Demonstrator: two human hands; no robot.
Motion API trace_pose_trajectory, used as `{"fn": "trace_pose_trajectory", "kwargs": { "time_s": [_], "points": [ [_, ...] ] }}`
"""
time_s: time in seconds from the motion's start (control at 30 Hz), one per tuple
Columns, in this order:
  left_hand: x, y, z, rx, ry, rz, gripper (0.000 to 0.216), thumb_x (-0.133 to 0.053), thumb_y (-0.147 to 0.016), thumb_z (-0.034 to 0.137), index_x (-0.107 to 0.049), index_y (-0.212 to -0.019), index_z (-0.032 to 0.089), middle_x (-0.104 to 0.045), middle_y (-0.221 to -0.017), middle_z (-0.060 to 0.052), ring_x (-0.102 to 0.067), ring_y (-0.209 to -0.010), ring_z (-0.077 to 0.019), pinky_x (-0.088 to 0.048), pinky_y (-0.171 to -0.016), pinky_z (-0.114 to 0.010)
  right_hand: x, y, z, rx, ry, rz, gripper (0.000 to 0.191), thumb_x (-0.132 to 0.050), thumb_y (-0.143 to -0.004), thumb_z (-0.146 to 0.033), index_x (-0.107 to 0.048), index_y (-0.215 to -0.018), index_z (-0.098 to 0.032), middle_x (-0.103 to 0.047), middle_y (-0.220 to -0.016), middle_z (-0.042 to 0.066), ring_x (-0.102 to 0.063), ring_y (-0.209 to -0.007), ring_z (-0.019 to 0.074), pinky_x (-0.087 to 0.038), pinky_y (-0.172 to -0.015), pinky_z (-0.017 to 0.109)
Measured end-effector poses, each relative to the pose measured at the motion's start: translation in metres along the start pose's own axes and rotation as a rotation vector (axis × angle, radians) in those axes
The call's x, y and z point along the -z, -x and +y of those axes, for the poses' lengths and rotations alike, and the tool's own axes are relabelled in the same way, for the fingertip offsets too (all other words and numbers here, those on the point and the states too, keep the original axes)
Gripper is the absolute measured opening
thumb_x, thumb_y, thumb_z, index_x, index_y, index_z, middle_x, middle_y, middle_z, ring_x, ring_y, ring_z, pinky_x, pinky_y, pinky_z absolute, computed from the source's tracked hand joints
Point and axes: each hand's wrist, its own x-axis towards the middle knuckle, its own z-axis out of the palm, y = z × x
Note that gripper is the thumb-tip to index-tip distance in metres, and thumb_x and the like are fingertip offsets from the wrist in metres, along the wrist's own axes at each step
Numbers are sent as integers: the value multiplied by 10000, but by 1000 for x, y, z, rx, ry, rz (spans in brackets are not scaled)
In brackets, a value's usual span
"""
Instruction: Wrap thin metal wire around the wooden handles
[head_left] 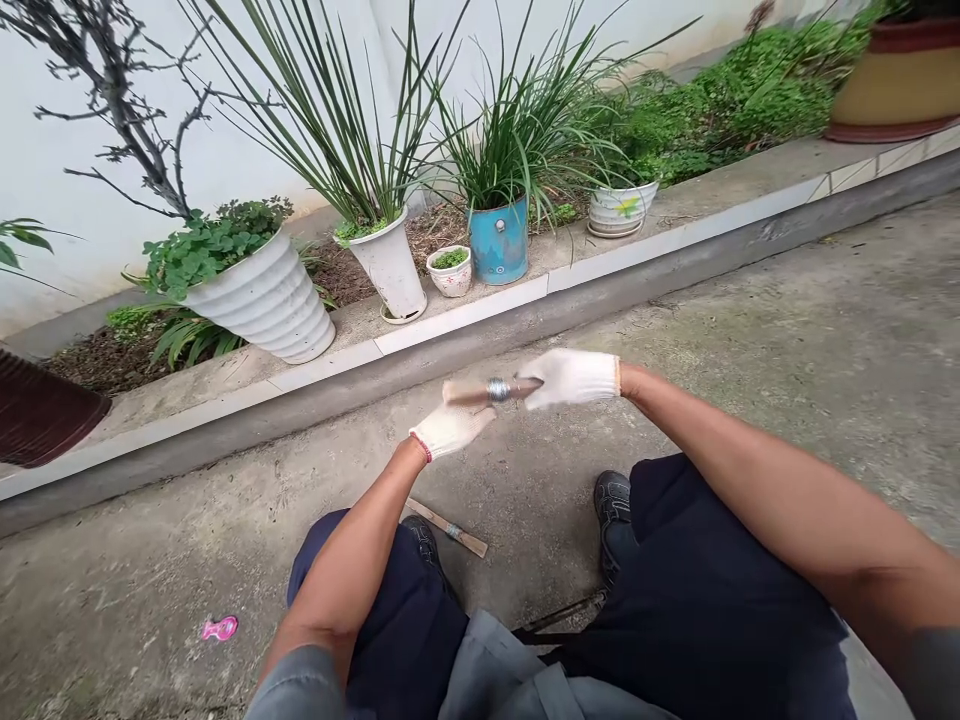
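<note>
Both hands wear white knit gloves and are held out over the concrete. Between them is a wooden stick (pixel 466 393) with silvery wire (pixel 498 390) coiled tightly round its middle. My left hand (pixel 452 430) is closed on the stick's left part from below, its fingers partly hidden by the wood. My right hand (pixel 574 378) grips the right end; motion blurs its fingers. On the ground by my left shoe lies a second wooden stick (pixel 471 543), with a band of wire (pixel 453 531) round it.
A pink object (pixel 220 628) lies on the concrete (pixel 300 560) at the lower left. Ahead runs a low tiled ledge (pixel 465 322) bearing a ribbed white pot (pixel 262 300), a tall white pot (pixel 391 270), a small pot (pixel 450 278) and a blue bucket (pixel 499 245).
</note>
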Motion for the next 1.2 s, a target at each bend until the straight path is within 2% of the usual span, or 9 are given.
{"fn": "trace_pose_trajectory", "kwargs": {
  "time_s": [0.13, 0.23, 0.4, 0.53, 0.67, 0.73, 0.87, 1.03, 1.2],
  "points": [
    [-3, 2, 4, 31, 20, 7, 407, -401, -1038, 470, -670, -882, 209, -681, -782, -35, -626, -732, -193, -466, -760, -280, 1, -18, 16, -180, 186, 174, 324, -573, -874, -456, -695, -1031, -199, -720, -892, 72, -637, -757, 193, -374, -642, 267],
    [-1, 0, 2, 93, 29, -16, 370, -434, -1015, 446, -630, -812, 208, -631, -688, -10, -614, -668, -181, -459, -715, -273, -6, -31, 23, -285, 300, 105, 327, -576, -881, -348, -704, -1138, -194, -744, -1009, 144, -695, -874, 265, -443, -711, 313],
    [-1, -5, 2, 194, 350, -125, 313, -523, -943, 453, -677, -924, 182, -611, -660, 19, -640, -598, -160, -485, -642, -260, -23, -47, 6, -358, 465, 14, 316, -621, -823, -147, -733, -1118, -126, -744, -967, 216, -726, -877, 315, -516, -751, 387],
    [0, -2, 2, 195, 358, -198, 273, -539, -897, 404, -688, -879, 175, -618, -664, 19, -632, -595, -149, -476, -624, -253, -39, -45, -8, -266, 557, -151, 314, -673, -728, -93, -769, -1026, -117, -750, -975, 223, -730, -915, 339, -534, -782, 429],
    [-2, 3, -3, 121, 193, -297, 311, -536, -902, 436, -658, -748, 195, -608, -620, 26, -588, -558, -144, -424, -577, -259, -51, -24, -8, 28, 517, -377, 200, -720, -622, -192, -748, -818, -166, -748, -826, 141, -710, -773, 299, -502, -679, 383],
    [-3, 5, -3, 114, 251, -309, 317, -583, -895, 483, -683, -773, 208, -649, -663, 12, -604, -597, -160, -445, -601, -271, -50, -14, -4, 174, 367, -386, 82, -692, -665, -278, -688, -722, -218, -719, -718, 77, -655, -651, 232, -450, -594, 338],
    [-2, 8, 1, 61, 390, -226, 344, -594, -917, 531, -703, -892, 205, -733, -871, -49, -678, -829, -220, -512, -772, -300, -33, -7, 5, 104, -3, -271, 208, -678, -721, -423, -619, -699, -225, -646, -606, 3, -579, -542, 159, -391, -502, 273],
    [-12, -3, 8, 124, 514, -2, 380, -405, -1012, 449, -658, -894, 190, -677, -720, -26, -668, -758, -183, -517, -805, -285, -10, -18, 21, -169, -400, 5, 314, -639, -800, -483, -652, -943, -204, -690, -730, 8, -621, -542, 143, -447, -513, 235],
    [-32, -12, 13, 223, 486, -112, 324, -420, -996, 407, -659, -962, 192, -617, -677, 15, -607, -613, -157, -470, -632, -261, -3, -30, 36, -394, 85, 174, 254, -599, -865, -422, -695, -959, -206, -756, -926, 118, -719, -834, 257, -498, -690, 304]
  ]
}}
